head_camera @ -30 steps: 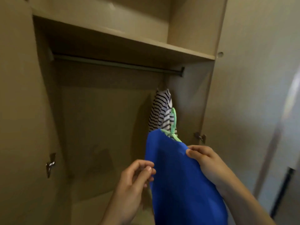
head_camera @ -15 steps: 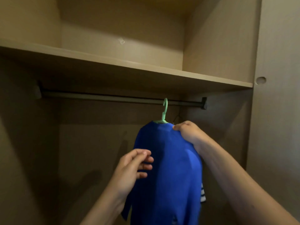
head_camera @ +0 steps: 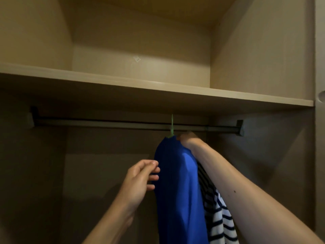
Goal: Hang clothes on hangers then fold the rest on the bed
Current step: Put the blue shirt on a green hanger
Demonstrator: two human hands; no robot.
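A bright blue garment (head_camera: 177,187) hangs on a green hanger (head_camera: 172,126) whose hook crosses the dark wardrobe rail (head_camera: 109,124). My right hand (head_camera: 187,140) grips the top of the garment at the hanger's shoulder, just under the rail. My left hand (head_camera: 140,178) hovers beside the garment's left edge, fingers loosely curled and holding nothing, fingertips close to the cloth. A black-and-white striped shirt (head_camera: 218,215) hangs right behind the blue one, partly hidden by my right forearm.
A beige shelf (head_camera: 140,85) runs across the wardrobe just above the rail. The rail to the left of the hanger carries nothing. The wardrobe's right side panel (head_camera: 319,155) stands close to my right arm.
The blue garment on its hanger has risen from chest height up to the rail, carried by my right hand. The view tilted upward. My left hand stayed beside the cloth.
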